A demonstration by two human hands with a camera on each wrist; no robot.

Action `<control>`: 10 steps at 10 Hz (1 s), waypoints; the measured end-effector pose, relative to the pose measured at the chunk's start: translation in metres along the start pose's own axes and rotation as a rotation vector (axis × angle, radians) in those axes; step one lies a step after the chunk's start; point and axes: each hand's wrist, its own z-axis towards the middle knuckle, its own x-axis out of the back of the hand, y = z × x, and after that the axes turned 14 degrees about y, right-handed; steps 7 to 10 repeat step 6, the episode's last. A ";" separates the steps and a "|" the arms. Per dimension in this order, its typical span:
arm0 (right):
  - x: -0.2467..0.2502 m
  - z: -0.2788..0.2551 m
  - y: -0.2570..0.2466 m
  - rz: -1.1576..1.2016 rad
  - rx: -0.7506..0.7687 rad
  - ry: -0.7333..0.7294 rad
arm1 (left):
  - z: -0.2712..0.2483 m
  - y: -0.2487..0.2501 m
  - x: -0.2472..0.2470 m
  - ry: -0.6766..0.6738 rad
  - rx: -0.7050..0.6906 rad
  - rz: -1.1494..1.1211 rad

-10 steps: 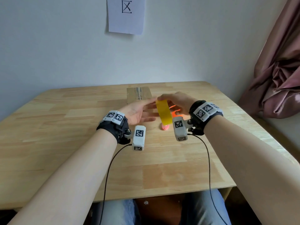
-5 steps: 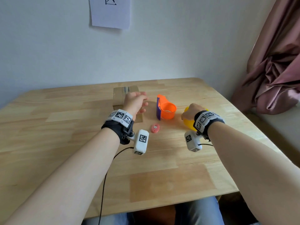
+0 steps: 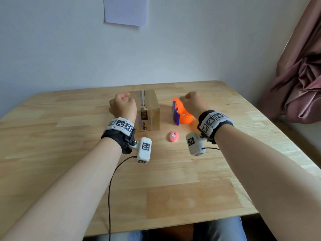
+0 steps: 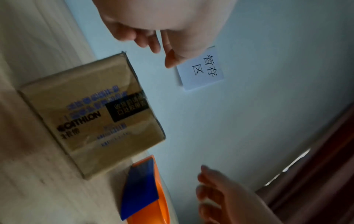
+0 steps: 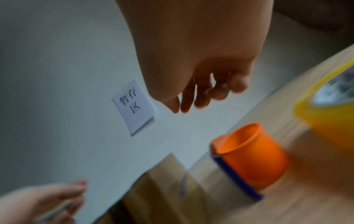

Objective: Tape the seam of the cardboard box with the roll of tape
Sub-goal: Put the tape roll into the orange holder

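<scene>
The brown cardboard box (image 3: pixel 149 112) stands on the wooden table (image 3: pixel 69 153), with a strip of tape along its top seam (image 3: pixel 142 100); its printed side (image 4: pixel 90 115) faces me. My left hand (image 3: pixel 122 104) hovers just left of the box, fingers loosely curled and empty (image 4: pixel 151 40). My right hand (image 3: pixel 192 102) hangs above an orange and blue tape dispenser (image 3: pixel 182 116), fingers relaxed and empty (image 5: pixel 201 94). The yellow roll of tape (image 5: pixel 325 112) lies on the table under my right wrist, hidden in the head view.
A small pink oval object (image 3: pixel 173 136) lies in front of the dispenser. A paper note (image 3: pixel 125 9) hangs on the wall behind the table. A pink curtain (image 3: pixel 298 80) hangs at the right. Cables run from both wrist cameras.
My right hand has let go of the yellow roll and moved forward over the orange dispenser. My left hand has shifted from the front of the box to its left side.
</scene>
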 end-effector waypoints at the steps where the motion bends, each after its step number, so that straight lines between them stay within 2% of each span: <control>1: -0.017 -0.015 -0.031 0.140 0.011 -0.250 | 0.009 -0.011 0.009 -0.080 0.119 0.092; 2: -0.032 -0.030 -0.045 0.192 -0.091 -0.383 | 0.013 -0.022 0.015 -0.259 0.223 0.034; 3: -0.033 -0.040 -0.053 0.201 -0.126 -0.361 | 0.009 -0.023 0.026 -0.309 0.286 0.056; 5: -0.015 -0.057 -0.061 0.124 -0.155 -0.393 | -0.002 -0.014 0.043 -0.347 0.297 0.094; 6: -0.007 -0.055 -0.064 0.077 -0.101 -0.370 | -0.004 0.000 0.045 -0.334 0.212 0.103; 10: -0.007 -0.055 -0.064 0.077 -0.101 -0.370 | -0.004 0.000 0.045 -0.334 0.212 0.103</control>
